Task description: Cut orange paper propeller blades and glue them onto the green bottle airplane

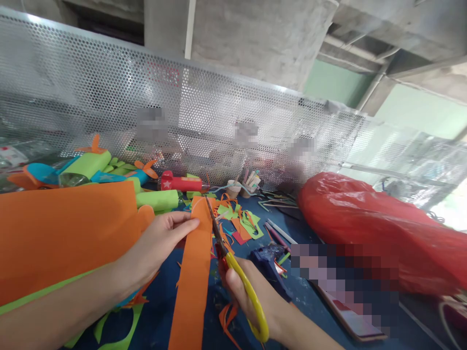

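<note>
My left hand (164,236) pinches the left edge of a long orange paper strip (193,272) near its far end, thumb on top. A faint curved line shows on that end of the strip. In my right hand (244,282) is a pair of scissors (241,272) with yellow and red handles. The narrow blades point away from me and lie along the strip's right edge at its far end. Whether the blades are parted is hard to make out. Green and orange paper scraps (248,226) lie just beyond the scissors.
A large orange sheet (65,233) lies at left. Behind it are paper-covered bottle models (87,165) and a red one (180,183). Cups of sticks (250,184) stand by the perforated metal screen (219,107). Right are a dark blue tool (268,262), a phone (350,311) and a red plastic bag (365,223).
</note>
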`<state>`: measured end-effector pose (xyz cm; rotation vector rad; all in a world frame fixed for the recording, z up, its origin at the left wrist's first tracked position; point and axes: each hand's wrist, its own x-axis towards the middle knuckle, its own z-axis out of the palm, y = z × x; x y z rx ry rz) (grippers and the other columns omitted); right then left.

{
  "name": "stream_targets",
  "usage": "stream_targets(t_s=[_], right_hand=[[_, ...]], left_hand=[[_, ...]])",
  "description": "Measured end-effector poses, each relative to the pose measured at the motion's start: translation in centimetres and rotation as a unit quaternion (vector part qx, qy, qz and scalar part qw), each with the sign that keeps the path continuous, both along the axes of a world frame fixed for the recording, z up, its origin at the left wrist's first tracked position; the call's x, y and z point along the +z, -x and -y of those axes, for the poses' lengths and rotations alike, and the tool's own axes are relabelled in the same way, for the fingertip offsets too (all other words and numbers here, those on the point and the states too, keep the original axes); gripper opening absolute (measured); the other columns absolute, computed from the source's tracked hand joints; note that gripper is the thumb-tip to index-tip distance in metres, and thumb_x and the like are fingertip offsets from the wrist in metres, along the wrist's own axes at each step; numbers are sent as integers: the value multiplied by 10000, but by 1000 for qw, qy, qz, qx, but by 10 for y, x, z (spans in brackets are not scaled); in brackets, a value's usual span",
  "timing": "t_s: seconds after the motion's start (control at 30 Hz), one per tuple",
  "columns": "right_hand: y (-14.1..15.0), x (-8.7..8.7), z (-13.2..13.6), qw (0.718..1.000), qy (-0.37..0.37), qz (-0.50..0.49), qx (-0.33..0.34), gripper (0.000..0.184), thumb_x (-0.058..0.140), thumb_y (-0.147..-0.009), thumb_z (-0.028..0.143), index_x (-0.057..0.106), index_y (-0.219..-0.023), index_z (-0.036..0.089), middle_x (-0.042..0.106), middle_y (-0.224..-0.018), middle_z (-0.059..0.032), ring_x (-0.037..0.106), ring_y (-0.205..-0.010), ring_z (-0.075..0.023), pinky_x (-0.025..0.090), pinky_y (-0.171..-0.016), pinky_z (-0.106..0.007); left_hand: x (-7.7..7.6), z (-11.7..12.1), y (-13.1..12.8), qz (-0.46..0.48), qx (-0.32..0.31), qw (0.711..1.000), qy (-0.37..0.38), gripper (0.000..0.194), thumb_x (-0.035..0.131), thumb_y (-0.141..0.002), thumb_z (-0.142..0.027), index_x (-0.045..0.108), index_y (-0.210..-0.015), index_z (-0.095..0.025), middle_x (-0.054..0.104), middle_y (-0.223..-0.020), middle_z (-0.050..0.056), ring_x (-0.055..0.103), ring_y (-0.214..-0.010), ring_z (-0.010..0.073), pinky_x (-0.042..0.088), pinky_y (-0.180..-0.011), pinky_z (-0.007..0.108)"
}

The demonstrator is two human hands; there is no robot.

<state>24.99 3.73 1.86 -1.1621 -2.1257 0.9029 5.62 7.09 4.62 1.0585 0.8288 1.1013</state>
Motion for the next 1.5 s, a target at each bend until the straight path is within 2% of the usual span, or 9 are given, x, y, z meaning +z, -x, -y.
stream_targets(t_s=[0.13,0.3,0.6,0.9,1.03,1.13,1.3,1.5], right_hand=[[0,-4,-3,1000,-1,-5,-7,631,162,-827,793,345,-652,215,338,-546,51,269,-482,-98,205,-444,-263],[1,-5,-3,1000,0,-19,-15,629,187,-834,785,363,-654,209,344,-577,44,279,-502,-102,222,-459,-264],[4,-2,0,999,19,-5,-29,641,182,-814,805,352,-642,211,317,-577,50,258,-503,-100,214,-455,-264],[5,-8,0,998,5,-11,-58,650,170,-812,807,371,-639,214,342,-545,46,294,-490,-104,223,-431,-251],[5,-8,-1,999,5,-13,-52,657,175,-795,823,360,-635,213,318,-556,51,272,-499,-99,217,-432,-251],[5,-9,-1,998,-8,-20,-51,652,181,-802,818,347,-624,213,298,-565,54,244,-501,-95,207,-435,-255],[6,-15,1,997,-11,-21,-73,628,182,-839,780,368,-639,215,335,-540,43,289,-501,-106,220,-414,-242],[5,-16,-1,997,-21,-23,-64,628,199,-829,790,337,-610,217,308,-543,48,259,-488,-96,195,-406,-244]], left_hand=[[-5,0,-2,8,-21,1000,-13,157,686,-779,-307,714,-874,-185,745,-781,19,677,-689,172,531,-719,304],[-10,1,-3,-38,-21,998,-45,220,642,-818,-355,709,-938,-184,739,-844,39,663,-706,176,523,-686,297],[-10,1,-2,-39,-23,998,-48,190,639,-817,-352,697,-856,-175,721,-799,31,646,-696,169,510,-663,282],[-9,1,-3,-22,-25,999,-37,162,665,-801,-335,663,-746,-182,691,-717,-1,648,-672,149,511,-646,250],[-7,1,-3,-31,-31,998,-41,179,643,-817,-347,685,-831,-174,716,-785,32,655,-703,172,518,-683,285],[-6,2,-3,-29,-31,998,-41,164,638,-821,-341,686,-821,-184,725,-794,30,659,-704,172,518,-691,284],[-5,4,-2,-34,-47,997,-48,215,608,-841,-357,699,-877,-164,736,-829,55,676,-715,185,524,-727,306],[-3,3,-3,-36,-44,997,-46,212,589,-854,-346,703,-902,-175,742,-834,31,681,-739,190,520,-734,302]])
